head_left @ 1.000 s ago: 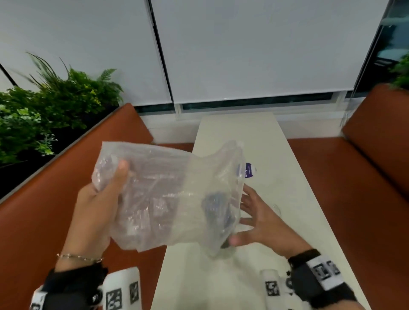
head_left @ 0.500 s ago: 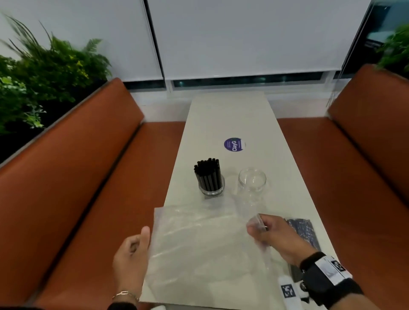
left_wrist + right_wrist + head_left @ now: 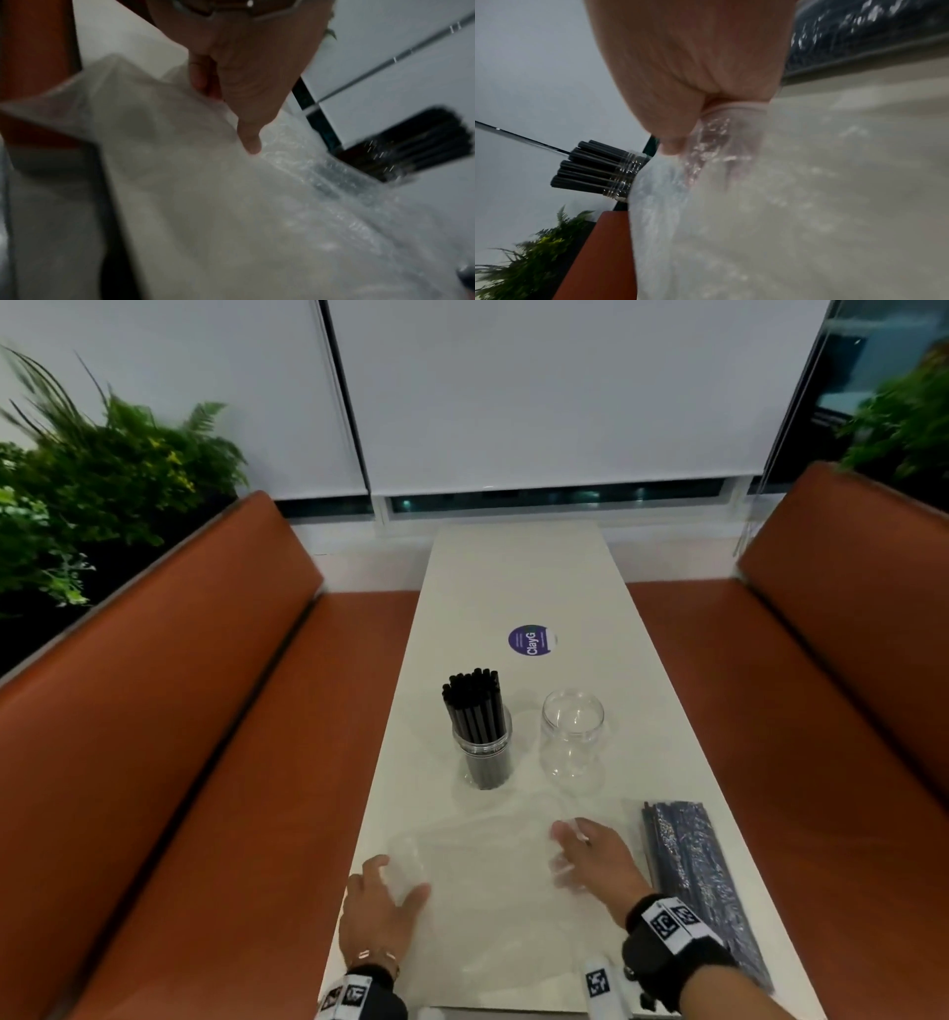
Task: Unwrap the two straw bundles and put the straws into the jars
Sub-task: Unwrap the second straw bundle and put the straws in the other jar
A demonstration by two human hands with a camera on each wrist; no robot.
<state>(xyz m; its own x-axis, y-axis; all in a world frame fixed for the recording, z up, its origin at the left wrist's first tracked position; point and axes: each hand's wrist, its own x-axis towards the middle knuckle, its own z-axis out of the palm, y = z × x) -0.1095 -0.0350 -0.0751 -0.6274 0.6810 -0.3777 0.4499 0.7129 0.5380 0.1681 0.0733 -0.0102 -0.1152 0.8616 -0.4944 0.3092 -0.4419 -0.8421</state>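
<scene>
Café booth: leather benches [image 3: 154, 762], narrow table [image 3: 513, 577]

One table [image 3: 513, 567] carries two jars, the straw-filled jar [image 3: 482, 752] at nine o'clock from the empty jar [image 3: 572, 737], one wrapped straw bundle [image 3: 690, 860] at five o'clock, one empty clear wrapper [image 3: 488, 891] at seven, and one round sticker [image 3: 532, 639] at eleven.

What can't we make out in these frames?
- Left hand grip on the clear wrapper: the left wrist view is motion-blurred; in the head view film overlaps the fingers.
- Right hand fingertips: film veils them in the right wrist view.
- Wrapped straw bundle: near end partly hidden by the right wristband in the head view; count unreadable.
- Sticker small print: too small.
</scene>
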